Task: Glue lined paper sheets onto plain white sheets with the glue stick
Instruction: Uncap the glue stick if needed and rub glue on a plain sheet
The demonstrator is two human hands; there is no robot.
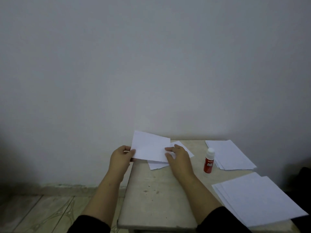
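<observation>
A white paper sheet [149, 146] is lifted over the table's far left corner, tilted up toward the wall. My left hand [122, 157] pinches its left edge, thumb on top. At the sheet's right edge my right hand [178, 157] holds it with thumb and fingers. Under it lies a small pile of sheets [157, 164] flat on the table. A red glue stick [208, 160] with a white cap stands upright to the right of my right hand, apart from it.
The small beige table [151, 190] stands against a plain wall. A stack of sheets [230, 154] lies at its far right and another stack [259, 199] at the near right, overhanging the edge. Tiled floor [42, 214] lies to the left.
</observation>
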